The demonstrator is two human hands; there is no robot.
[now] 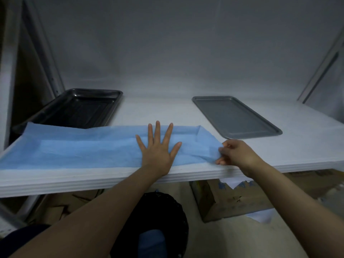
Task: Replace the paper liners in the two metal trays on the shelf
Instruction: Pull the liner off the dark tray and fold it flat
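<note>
Smoothing blue sheet [83,151] at shelf [297,146] front. Left hand [158,148] spread flat, pressing sheet; right hand [236,153] grip pinching right corner. 2 trays behind, unlined: black tray [80,110], grey tray [236,118]. Next, likely: lift sheet by edges, lay into a tray.

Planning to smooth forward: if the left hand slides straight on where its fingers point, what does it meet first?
Left hand clears the blue liner onto bare shelf between black tray and grey tray; probably nothing until the back wall.
</note>
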